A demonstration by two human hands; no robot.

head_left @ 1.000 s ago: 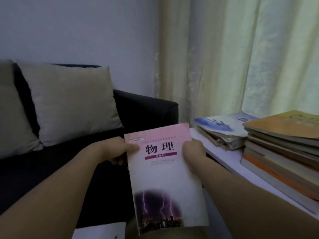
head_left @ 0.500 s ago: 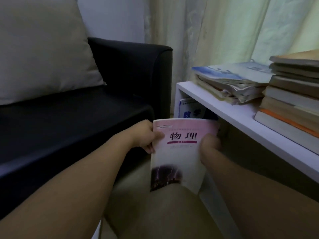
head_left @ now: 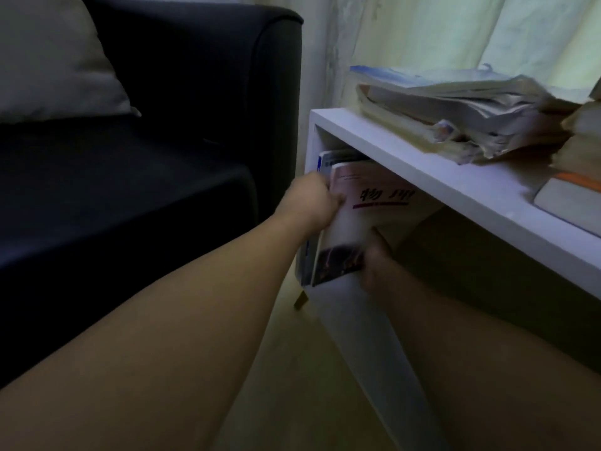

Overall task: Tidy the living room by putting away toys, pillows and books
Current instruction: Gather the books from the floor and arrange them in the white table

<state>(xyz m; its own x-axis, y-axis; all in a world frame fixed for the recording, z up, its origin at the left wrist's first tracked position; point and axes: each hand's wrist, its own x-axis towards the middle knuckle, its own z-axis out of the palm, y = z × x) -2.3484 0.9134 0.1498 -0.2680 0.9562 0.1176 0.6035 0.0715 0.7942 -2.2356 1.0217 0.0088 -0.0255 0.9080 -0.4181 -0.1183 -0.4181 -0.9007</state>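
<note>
a thin pink and white paperback textbook with dark characters on its cover is being held upright and slightly tilted in the open space under the top of a white table, at its left end. the book's left edge is being gripped by the left hand, with the fingers curled round it near the upper corner. the lower right corner of the book is being pinched by the right hand, with the thumb pressed on the cover; the other fingers are being hidden behind the book. just to the left of the textbook, another upright book with a white and blue cover is being pressed against the table's side panel, touching the pink one. on the table top, a ragged pile of worn, curled paperbacks is being carried, and beside it, at the right edge of the view, a second stack of thicker books. a dark sofa is being seen to the left, near the table, with a beige pillow leaned against its back. pale curtains are being hung behind the table.
</note>
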